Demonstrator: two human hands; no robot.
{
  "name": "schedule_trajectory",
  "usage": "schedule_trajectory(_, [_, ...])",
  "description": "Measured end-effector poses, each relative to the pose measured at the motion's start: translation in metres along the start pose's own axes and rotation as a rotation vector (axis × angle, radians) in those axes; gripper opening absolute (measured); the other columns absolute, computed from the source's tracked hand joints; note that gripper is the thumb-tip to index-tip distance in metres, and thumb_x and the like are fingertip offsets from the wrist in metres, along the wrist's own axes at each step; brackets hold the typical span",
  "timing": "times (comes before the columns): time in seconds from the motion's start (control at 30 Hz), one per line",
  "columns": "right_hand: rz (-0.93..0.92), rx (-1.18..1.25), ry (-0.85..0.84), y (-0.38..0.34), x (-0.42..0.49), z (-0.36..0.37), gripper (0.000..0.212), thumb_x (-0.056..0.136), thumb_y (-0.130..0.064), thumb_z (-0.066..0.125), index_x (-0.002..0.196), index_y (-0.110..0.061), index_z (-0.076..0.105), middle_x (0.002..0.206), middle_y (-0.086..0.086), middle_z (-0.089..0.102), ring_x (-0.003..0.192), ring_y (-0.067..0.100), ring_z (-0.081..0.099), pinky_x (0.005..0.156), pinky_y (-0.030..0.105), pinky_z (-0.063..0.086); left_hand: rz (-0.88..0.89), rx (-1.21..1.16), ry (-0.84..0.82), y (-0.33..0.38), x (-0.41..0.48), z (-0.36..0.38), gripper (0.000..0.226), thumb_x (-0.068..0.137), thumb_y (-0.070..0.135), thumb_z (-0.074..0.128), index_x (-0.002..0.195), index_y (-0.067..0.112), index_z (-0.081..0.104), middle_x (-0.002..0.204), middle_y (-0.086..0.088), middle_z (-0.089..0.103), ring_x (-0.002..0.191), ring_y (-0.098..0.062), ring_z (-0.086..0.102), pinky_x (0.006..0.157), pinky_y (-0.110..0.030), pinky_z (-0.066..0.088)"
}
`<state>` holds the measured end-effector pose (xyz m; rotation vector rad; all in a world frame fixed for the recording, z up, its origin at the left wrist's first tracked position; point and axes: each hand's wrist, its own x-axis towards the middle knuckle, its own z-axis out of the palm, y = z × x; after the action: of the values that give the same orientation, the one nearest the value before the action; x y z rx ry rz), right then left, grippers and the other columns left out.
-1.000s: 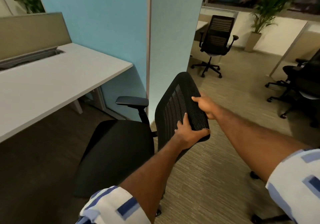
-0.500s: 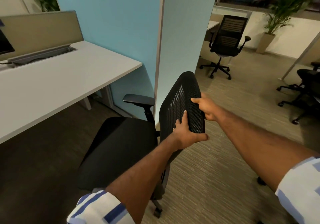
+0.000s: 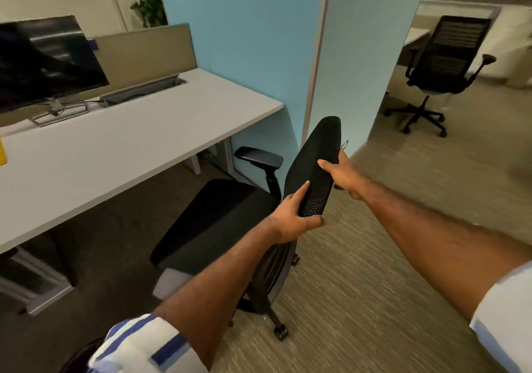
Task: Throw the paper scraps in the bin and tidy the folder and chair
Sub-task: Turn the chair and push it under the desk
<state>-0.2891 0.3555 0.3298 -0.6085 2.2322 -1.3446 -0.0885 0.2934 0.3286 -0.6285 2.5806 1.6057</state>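
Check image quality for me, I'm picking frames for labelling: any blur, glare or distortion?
Head view: wide-angle bending on the blue partition; motion blur on the far chair and right-side carpet; faint reflections on the dark monitor; dim shadow under the desk; both hands gripping the chair backrest stay fairly sharp.

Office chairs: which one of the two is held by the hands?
The near chair beside the desk; both hands grip its backrest. The far chair stands untouched.

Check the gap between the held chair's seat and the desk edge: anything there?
Nothing: head view shows only bare dark floor between the chair seat and the white desk edge.
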Motion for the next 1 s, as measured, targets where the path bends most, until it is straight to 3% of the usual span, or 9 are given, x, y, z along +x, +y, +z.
schedule_trajectory(0.13, [-0.048,-0.09,-0.016,-0.014,0.006,0.031,0.065,0.09,-0.044,0.059,0.143,-0.017,0.032,0.139,0.007,0.054,0.123,0.028,0.055,0.105,0.045,0.045,-0.022,0.011,0.037,-0.02,-0.009,-0.032,0.095,0.08,0.042,0.07,0.153,0.044,0.009,0.141,-0.003,0.042,0.121,-0.021,0.051,0.102,-0.04,0.048])
schedule_trajectory(0.3, [-0.073,-0.212,-0.028,-0.033,0.02,0.072,0.075,0.09,-0.051,0.056,0.147,-0.014,0.025,0.146,0.012,0.047,0.13,0.032,0.05,0.1,0.037,0.04,-0.041,0.017,0.062,-0.046,-0.014,-0.075,0.087,0.085,0.041,0.066,0.151,0.049,0.01,0.143,-0.003,0.041,0.115,-0.018,0.054,0.082,-0.024,0.048])
schedule_trajectory(0.37, [-0.094,-0.331,-0.017,-0.042,0.025,0.091,0.084,0.09,-0.054,0.053,0.152,-0.015,0.012,0.155,0.015,0.034,0.138,0.035,0.041,0.107,0.042,0.037,-0.046,0.032,0.07,-0.056,-0.015,-0.092,0.085,0.086,0.043,0.064,0.151,0.049,0.01,0.143,-0.002,0.041,0.115,-0.016,0.053,0.076,-0.019,0.044])
schedule_trajectory(0.43, [-0.195,-0.518,0.002,-0.055,0.03,0.112,0.086,0.092,-0.053,0.05,0.155,-0.019,0.002,0.164,0.014,0.007,0.148,0.034,0.022,0.116,0.048,0.028,-0.043,0.034,0.084,-0.067,-0.018,-0.109,0.083,0.087,0.043,0.064,0.152,0.047,0.012,0.145,-0.002,0.041,0.117,-0.014,0.051,0.077,-0.016,0.041])
schedule_trajectory(0.5, [-0.323,-0.686,0.02,-0.067,0.038,0.132,0.08,0.095,-0.048,0.046,0.155,-0.016,0.004,0.165,0.01,-0.006,0.152,0.029,0.003,0.121,0.051,0.02,-0.043,0.01,0.093,-0.077,-0.023,-0.127,0.083,0.087,0.042,0.065,0.152,0.045,0.014,0.144,-0.001,0.043,0.118,-0.014,0.051,0.084,-0.02,0.044])
schedule_trajectory(0.6, [-0.423,-0.82,-0.012,-0.082,0.048,0.159,0.06,0.097,-0.047,0.037,0.149,-0.017,0.033,0.164,0.009,0.011,0.152,0.03,0.003,0.122,0.053,0.011,-0.052,-0.029,0.095,-0.09,-0.033,-0.155,0.083,0.086,0.042,0.065,0.152,0.044,0.017,0.142,0.001,0.044,0.121,-0.017,0.052,0.1,-0.033,0.046])
schedule_trajectory(0.67, [-0.446,-0.852,-0.055,-0.088,0.051,0.175,0.055,0.097,-0.049,0.034,0.144,-0.023,0.043,0.162,0.009,0.019,0.152,0.03,0.005,0.121,0.054,0.008,-0.053,-0.032,0.098,-0.099,-0.04,-0.173,0.081,0.086,0.041,0.065,0.152,0.043,0.018,0.14,0.0,0.045,0.121,-0.018,0.053,0.105,-0.038,0.044])
schedule_trajectory(0.83, [-0.498,-0.885,-0.098,-0.105,0.057,0.207,0.057,0.092,-0.064,0.031,0.138,-0.034,0.048,0.159,0.003,0.028,0.151,0.026,0.009,0.117,0.062,0.003,-0.042,0.049,0.13,-0.124,-0.06,-0.218,0.075,0.088,0.041,0.063,0.152,0.04,0.024,0.144,0.004,0.045,0.125,-0.014,0.048,0.108,-0.036,0.04])
schedule_trajectory(1.0, [-0.531,-0.881,-0.181,-0.12,0.057,0.232,0.079,0.077,-0.087,0.017,0.139,-0.044,0.043,0.16,0.0,0.026,0.152,0.024,0.005,0.117,0.066,0.001,-0.019,0.164,0.217,-0.147,-0.083,-0.259,0.066,0.09,0.039,0.063,0.149,0.032,0.036,0.15,0.006,0.044,0.135,-0.01,0.042,0.115,-0.036,0.033])
